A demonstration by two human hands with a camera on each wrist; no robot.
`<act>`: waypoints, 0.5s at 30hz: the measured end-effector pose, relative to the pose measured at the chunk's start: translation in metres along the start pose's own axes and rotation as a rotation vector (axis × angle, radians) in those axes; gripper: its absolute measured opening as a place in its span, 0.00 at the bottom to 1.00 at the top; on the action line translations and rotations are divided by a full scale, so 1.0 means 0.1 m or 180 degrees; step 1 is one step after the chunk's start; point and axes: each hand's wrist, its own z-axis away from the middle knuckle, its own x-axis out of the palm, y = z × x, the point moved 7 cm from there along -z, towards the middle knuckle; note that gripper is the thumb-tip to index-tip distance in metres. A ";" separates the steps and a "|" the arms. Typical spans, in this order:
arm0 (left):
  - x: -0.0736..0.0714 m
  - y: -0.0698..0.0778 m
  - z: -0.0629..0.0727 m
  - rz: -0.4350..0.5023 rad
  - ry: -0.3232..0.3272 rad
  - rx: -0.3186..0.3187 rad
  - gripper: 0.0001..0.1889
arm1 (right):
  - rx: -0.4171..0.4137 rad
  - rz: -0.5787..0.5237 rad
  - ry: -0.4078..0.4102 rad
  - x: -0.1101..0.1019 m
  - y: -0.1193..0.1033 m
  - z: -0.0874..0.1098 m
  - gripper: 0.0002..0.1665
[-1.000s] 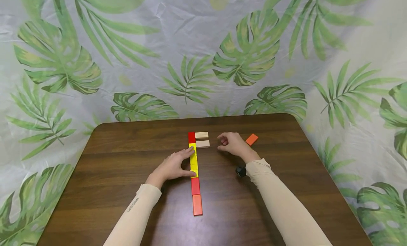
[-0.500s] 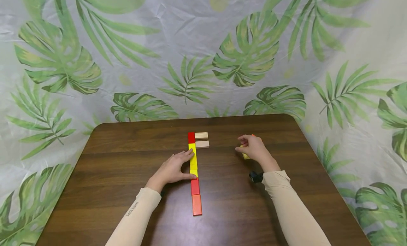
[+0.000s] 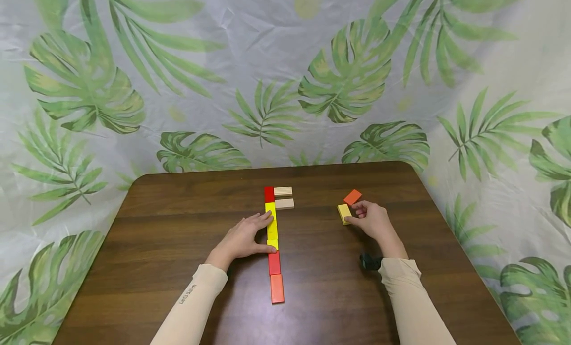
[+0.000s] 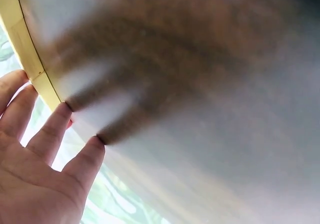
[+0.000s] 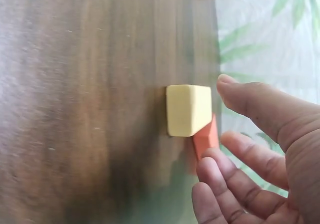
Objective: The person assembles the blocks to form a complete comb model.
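Note:
In the head view, a straight row runs toward the person: a red block [image 3: 269, 194] at the far end, yellow blocks [image 3: 272, 229], then a red block [image 3: 274, 262] and an orange-red block [image 3: 277, 289]. My left hand [image 3: 241, 237] rests against the row's left side, thumb and fingers spread along the yellow blocks. To the right, my right hand [image 3: 375, 222] is beside a loose yellow block [image 3: 344, 214], fingers loosely bent around nothing. An orange block [image 3: 353, 197] lies just behind that yellow block. The right wrist view shows space between the thumb and the yellow block [image 5: 188, 110].
Two pale wooden blocks, one farther [image 3: 283, 191] and one nearer [image 3: 284, 203], lie crosswise at the right of the row's far end. The brown wooden table [image 3: 178, 206] ends at a leaf-patterned cloth [image 3: 263, 47] hanging behind and around it.
My right hand has moved right, away from near the wooden blocks and across the loose yellow block, which now shows along with the orange one. My left hand has stayed at the row.

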 end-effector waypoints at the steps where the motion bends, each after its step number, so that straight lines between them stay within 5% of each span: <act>1: 0.00 0.00 0.00 -0.0016 -0.0013 -0.0012 0.51 | 0.0010 -0.0019 0.0012 0.01 0.02 0.02 0.29; 15: -0.02 0.02 0.01 -0.0051 -0.0015 -0.0098 0.50 | 0.0171 -0.0219 0.0088 0.16 0.19 0.09 0.31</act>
